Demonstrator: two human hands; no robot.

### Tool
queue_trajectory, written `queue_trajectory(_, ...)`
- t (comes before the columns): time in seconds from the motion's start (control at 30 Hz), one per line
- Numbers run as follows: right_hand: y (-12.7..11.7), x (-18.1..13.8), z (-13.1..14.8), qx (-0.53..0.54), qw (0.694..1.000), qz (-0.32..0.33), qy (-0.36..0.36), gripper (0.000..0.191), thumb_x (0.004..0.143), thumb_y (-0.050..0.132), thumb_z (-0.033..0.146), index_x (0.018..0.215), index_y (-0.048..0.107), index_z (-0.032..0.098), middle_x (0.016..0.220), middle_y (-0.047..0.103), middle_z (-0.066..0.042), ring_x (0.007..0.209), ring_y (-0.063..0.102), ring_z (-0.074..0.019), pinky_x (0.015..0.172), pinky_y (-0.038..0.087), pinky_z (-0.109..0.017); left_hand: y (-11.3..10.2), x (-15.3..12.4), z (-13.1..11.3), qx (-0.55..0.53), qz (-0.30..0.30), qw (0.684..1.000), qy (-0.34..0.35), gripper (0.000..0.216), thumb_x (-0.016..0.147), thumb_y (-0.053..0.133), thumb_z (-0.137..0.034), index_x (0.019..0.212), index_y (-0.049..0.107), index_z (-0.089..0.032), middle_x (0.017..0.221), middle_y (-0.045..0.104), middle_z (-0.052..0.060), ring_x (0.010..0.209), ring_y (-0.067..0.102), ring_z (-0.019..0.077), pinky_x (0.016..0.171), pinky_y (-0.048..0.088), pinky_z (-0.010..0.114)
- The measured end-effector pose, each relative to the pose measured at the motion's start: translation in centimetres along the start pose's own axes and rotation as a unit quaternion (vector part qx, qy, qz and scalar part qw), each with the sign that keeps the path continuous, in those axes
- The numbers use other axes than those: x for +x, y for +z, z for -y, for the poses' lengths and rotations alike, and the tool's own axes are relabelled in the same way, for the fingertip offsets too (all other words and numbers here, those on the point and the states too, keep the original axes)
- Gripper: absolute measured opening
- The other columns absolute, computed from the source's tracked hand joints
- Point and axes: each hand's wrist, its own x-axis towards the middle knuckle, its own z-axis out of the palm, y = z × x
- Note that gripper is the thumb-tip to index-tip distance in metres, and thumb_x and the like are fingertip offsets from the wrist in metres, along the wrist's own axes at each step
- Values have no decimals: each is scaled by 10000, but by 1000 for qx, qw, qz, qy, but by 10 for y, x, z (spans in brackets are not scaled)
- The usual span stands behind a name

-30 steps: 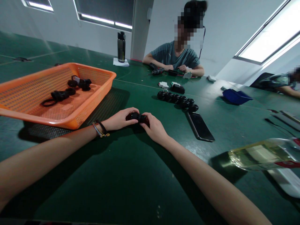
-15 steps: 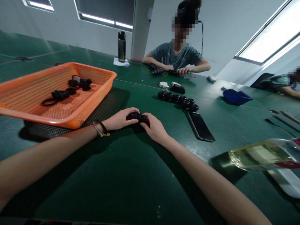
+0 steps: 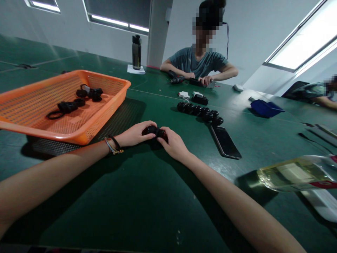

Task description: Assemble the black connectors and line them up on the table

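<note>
A small black cylindrical part (image 3: 157,131) lies between my two hands, low over the green table (image 3: 147,196). My left hand (image 3: 138,133) pinches its left end between thumb and fingers. Its right end is gripped by my right hand (image 3: 172,142), with the fingers wrapped round it. The fingers cover much of the part, so its exact kind does not show. To the left, an orange perforated basket (image 3: 86,135) holds several black parts (image 3: 70,105), one with a loop. Several black round pieces (image 3: 197,110) stand in a row beyond my right hand.
A smartphone (image 3: 226,142) lies right of my hands. Nearer, on the right, a bottle of yellowish liquid (image 3: 292,174) lies on its side. A blue tray (image 3: 266,108) and a dark water bottle (image 3: 136,52) are farther off. A person (image 3: 198,63) sits opposite, beside a power drill (image 3: 177,79).
My hands and the black part stay almost in place. Across the table, the other person's hand has shifted slightly.
</note>
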Motion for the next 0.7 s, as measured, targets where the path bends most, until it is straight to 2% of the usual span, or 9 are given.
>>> queue_trajectory(0.7, -1, -1, 1, -4, 1000, 3, -2, 266, 827, 485, 235, 1073, 481, 133, 917, 582, -81, 806, 538, -168, 725, 427, -311, 0, 0, -2, 3, 1, 1000, -2, 373, 784, 478, -385, 1076, 491, -155, 1060, 576, 74, 932, 540, 205, 836, 415, 314)
